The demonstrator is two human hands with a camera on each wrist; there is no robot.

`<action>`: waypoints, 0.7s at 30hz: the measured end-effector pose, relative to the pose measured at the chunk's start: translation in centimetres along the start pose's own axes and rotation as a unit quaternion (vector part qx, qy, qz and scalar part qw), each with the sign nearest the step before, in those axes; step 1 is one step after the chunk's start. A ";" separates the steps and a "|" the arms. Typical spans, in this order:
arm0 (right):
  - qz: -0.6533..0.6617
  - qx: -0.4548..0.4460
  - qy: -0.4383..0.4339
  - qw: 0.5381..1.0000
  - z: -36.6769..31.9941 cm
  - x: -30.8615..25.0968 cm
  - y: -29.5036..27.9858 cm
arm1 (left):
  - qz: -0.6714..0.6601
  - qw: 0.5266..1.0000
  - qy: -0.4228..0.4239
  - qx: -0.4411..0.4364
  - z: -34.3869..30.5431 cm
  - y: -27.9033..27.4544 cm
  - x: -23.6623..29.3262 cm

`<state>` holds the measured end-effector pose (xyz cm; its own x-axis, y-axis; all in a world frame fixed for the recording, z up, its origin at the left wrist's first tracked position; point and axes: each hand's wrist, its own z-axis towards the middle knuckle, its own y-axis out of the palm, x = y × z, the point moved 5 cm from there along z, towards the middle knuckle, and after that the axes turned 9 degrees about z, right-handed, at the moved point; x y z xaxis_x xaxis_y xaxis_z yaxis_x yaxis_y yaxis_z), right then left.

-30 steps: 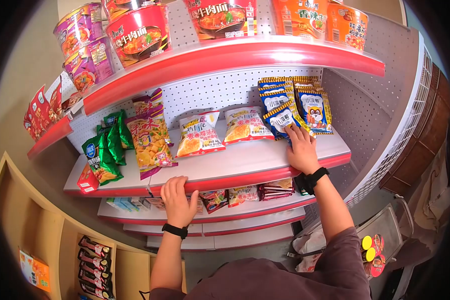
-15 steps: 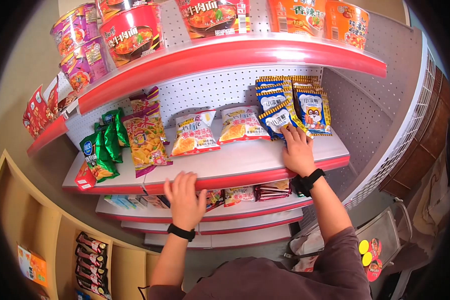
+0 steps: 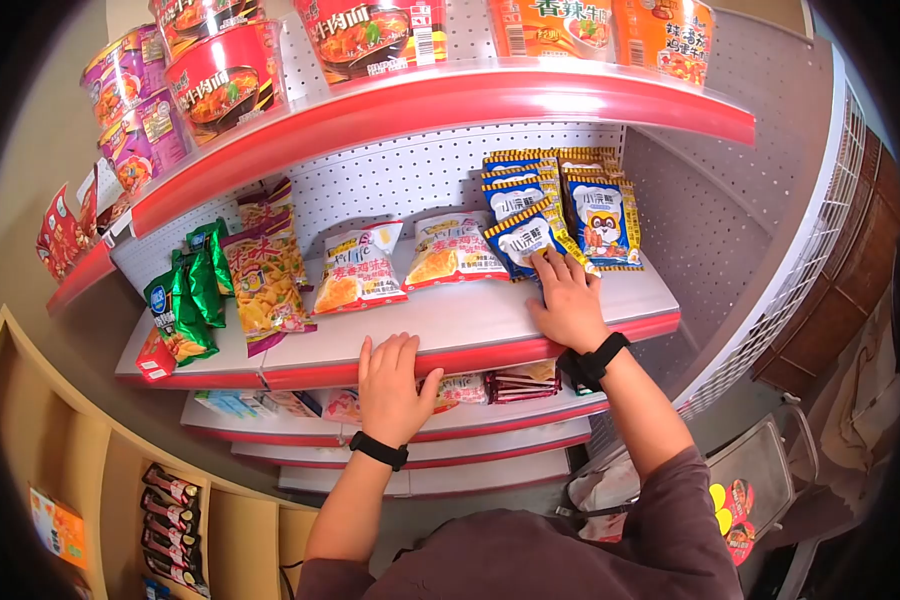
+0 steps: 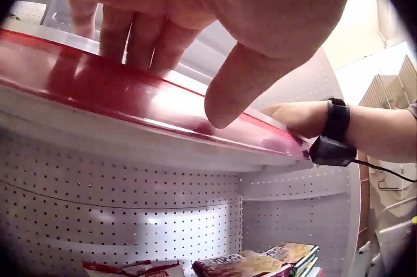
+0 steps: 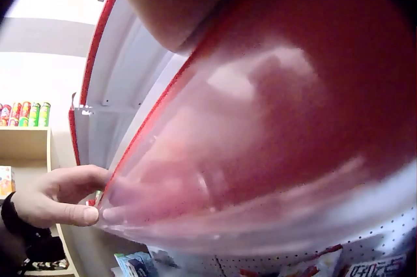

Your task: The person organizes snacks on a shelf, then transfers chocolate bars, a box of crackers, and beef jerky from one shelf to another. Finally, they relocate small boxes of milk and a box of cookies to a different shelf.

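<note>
In the head view the right hand (image 3: 568,305) lies with its fingertips on the lower edge of the front blue-and-yellow packet (image 3: 522,240). More such packets (image 3: 600,215) stand behind and beside it. The left hand (image 3: 395,392) rests at the shelf's red front edge (image 3: 470,357), fingers extended over it and thumb apart, holding nothing. From the left wrist view, those fingers (image 4: 140,39) reach over the red edge (image 4: 98,82), with the thumb in front of it. The right wrist view shows only part of the right hand above the red strip (image 5: 313,95); its fingertips are hidden there.
White-and-red snack bags (image 3: 358,268), a purple-and-yellow bag (image 3: 262,285) and green bags (image 3: 206,275) share this shelf. Noodle cups (image 3: 225,85) stand on the shelf above, behind its red front (image 3: 450,100). A white wire side panel (image 3: 820,270) borders the right.
The shelves and goods have shifted left in the head view. The left hand has moved right along the shelf edge. The right hand remains at the front packet.
</note>
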<state>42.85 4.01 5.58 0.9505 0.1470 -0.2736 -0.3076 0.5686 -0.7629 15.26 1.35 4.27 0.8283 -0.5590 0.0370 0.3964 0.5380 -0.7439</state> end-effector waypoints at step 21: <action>0.189 -0.107 0.102 0.971 5.4 5.6 -5.0 | 0.009 1.000 -0.017 0.011 0.0 0.0 0.3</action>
<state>49.94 6.31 11.04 0.7468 0.1370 -0.6508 -0.6549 0.3217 -0.6838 15.54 1.16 4.23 0.8479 -0.5281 0.0474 0.3907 0.5619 -0.7291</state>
